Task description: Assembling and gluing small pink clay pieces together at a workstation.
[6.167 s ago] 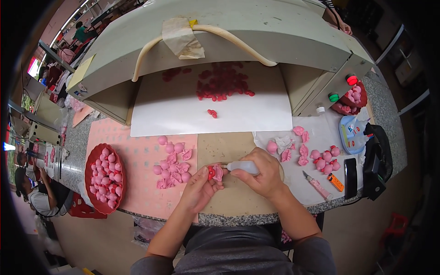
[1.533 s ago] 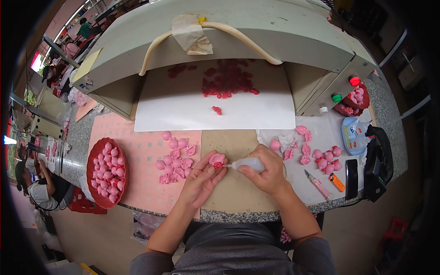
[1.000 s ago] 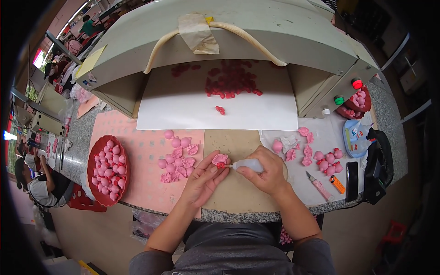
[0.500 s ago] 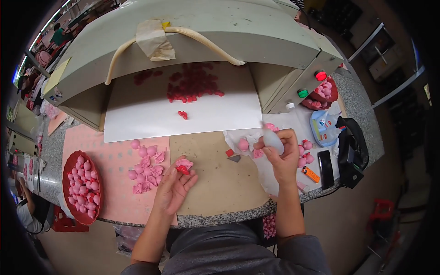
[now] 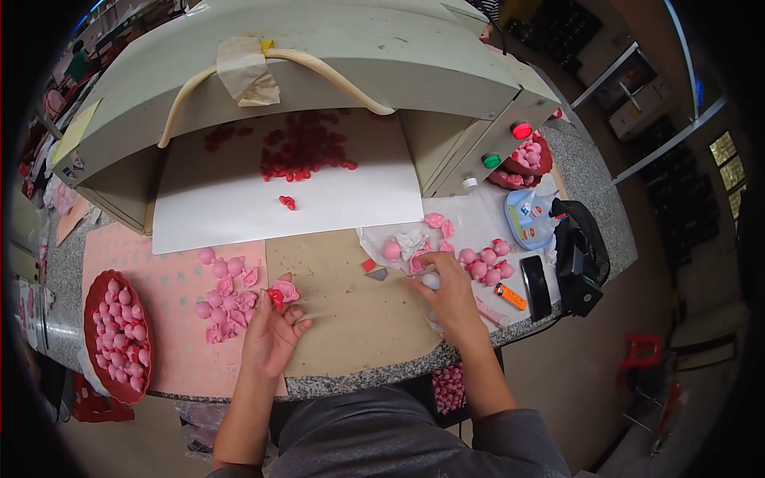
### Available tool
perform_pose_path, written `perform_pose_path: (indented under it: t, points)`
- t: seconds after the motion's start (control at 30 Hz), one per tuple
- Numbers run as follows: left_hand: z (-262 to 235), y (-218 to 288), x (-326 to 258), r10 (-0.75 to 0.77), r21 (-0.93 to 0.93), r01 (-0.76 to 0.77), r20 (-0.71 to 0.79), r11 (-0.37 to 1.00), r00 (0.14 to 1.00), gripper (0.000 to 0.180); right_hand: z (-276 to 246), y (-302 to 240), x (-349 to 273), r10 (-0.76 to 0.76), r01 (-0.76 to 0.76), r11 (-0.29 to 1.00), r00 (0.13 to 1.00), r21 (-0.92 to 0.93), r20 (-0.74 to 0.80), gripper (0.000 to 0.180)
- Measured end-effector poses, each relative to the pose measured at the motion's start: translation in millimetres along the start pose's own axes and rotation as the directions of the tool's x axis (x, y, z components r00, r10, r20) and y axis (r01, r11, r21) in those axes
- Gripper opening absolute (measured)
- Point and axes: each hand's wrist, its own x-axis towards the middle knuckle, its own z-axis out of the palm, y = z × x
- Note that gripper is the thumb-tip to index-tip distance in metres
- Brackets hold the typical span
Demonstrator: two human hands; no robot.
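My fingers (image 5: 280, 301) on the left hand (image 5: 271, 338) pinch a small pink flower piece with a red centre (image 5: 280, 294) above the worktop (image 5: 351, 319); my right hand (image 5: 448, 291) is closed around a small white bottle (image 5: 431, 280), mostly hidden in my grip. The red bowl (image 5: 94, 307) at my left holds pink pieces; a second red bowl (image 5: 532, 166) beside the machine is partly cut off by it. What the blue tub (image 5: 526, 225) holds I cannot tell.

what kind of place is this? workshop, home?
Likely a small factory assembly bench. A boxy grey machine with red and green buttons sits on a stone-topped table, a red tray holds many identical pink pieces, and the left hand holds one pink piece.
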Motion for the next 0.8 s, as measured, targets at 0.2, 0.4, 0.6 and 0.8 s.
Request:
perform_pose_path:
  t: [0.2, 0.4, 0.6, 0.8]
  points:
    - [0.5, 1.9, -4.9, 0.006, 0.006, -0.006, 0.018, 1.000, 1.000, 0.047, 4.7, 4.0, -2.9, -0.022, 0.019, 0.997, 0.999, -0.080, -0.037, 0.024]
    - [-0.6, 1.4, -4.6, -0.005, 0.020, 0.005, 0.016, 1.000, 1.000, 0.048, 14.1, -18.5, -22.3, 0.240, -0.331, 0.759, 0.943, 0.560, 0.232, 0.012]
    - [-2.0, 3.0, -3.8, 0.016, 0.053, -0.018, 0.041, 0.998, 0.999, 0.049, 24.1, -23.7, -23.7, 0.149, -0.203, 0.950, 0.963, 0.239, 0.226, 0.016]
    - [0.3, 2.5, -5.7, -0.008, 0.053, 0.005, 0.047, 0.999, 0.999, 0.047, 21.9, -19.4, -20.0, -0.178, 0.142, 0.977, 0.954, 0.158, 0.242, 0.024]
